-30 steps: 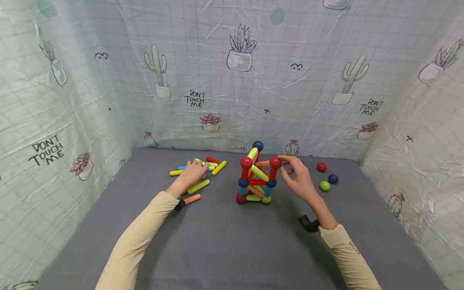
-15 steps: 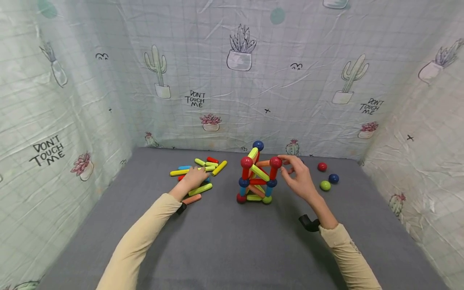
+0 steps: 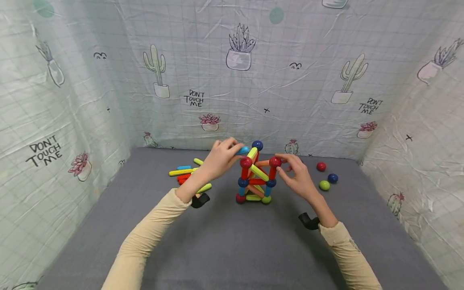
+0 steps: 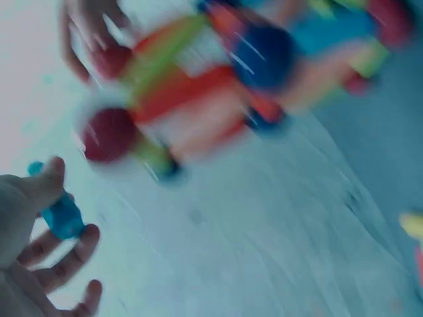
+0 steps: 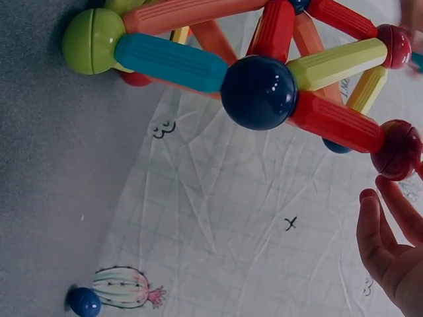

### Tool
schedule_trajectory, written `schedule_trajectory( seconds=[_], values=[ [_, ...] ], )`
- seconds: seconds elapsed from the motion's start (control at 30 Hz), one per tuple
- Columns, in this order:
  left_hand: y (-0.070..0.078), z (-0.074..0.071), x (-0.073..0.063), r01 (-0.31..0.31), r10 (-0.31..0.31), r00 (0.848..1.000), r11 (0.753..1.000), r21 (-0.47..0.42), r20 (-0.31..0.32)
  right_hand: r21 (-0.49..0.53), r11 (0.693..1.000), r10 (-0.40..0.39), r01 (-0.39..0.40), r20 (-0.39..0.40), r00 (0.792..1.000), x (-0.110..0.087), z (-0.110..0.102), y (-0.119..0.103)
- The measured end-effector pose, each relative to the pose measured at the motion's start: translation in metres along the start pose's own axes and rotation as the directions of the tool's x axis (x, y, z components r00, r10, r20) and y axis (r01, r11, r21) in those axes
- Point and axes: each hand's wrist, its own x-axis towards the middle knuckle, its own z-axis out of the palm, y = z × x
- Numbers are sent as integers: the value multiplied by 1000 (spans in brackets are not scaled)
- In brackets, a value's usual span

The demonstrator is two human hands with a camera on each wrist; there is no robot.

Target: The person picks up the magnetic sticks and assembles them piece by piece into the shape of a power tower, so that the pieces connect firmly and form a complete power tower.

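A tower of magnetic sticks and balls (image 3: 257, 182) stands mid-table, with red balls at its two front top corners and a dark blue ball (image 3: 257, 145) at the back. My left hand (image 3: 219, 160) pinches a short blue stick (image 3: 243, 150) between thumb and fingers, beside the tower's upper left. In the left wrist view the blue stick (image 4: 63, 218) shows clearly, while the tower is blurred. On the other side, my right hand (image 3: 299, 179) holds the top right red ball (image 3: 275, 162) with its fingertips. That red ball (image 5: 396, 150) joins a red stick in the right wrist view.
Left of the tower lie several loose sticks, including a yellow one (image 3: 180, 172) and red ones (image 3: 184, 177), partly hidden by my left arm. On the right are loose red (image 3: 321, 166), blue (image 3: 332, 178) and green (image 3: 324, 185) balls. A patterned cloth (image 3: 266, 88) surrounds the table.
My left hand has left the loose sticks and moved right and up to the tower, bringing the blue stick with it. My right hand stays at the top right red ball.
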Motion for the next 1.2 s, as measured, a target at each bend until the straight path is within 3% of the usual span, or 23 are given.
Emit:
schedule_trajectory(
  seconds=[0.07,0.17,0.27,0.37,0.47,0.67,0.97,1.2],
  values=[
    [16,2,9,-90,90,996,996,19,-13,-4,1000,-1,1,20,1000,1,0,0],
    [25,14,14,-141,141,990,990,24,7,0,1000,5,-5,38,999,1,0,0],
    [24,25,14,-123,123,992,992,-21,7,10,1000,1,-1,43,999,1,1,1],
    [23,33,13,-86,83,996,992,-89,-41,21,1000,-2,1,46,999,0,2,1],
    [26,38,14,-62,55,996,993,-97,-69,21,1000,-5,4,43,999,0,2,1],
    [29,42,16,-51,52,999,998,30,-9,8,1000,-7,6,36,999,1,0,0],
    [35,41,20,-68,72,997,986,152,-26,14,1000,-22,22,22,1000,1,1,2],
    [39,40,21,-20,13,999,980,198,39,-24,1000,-18,17,-18,1000,-2,3,3]
  ],
)
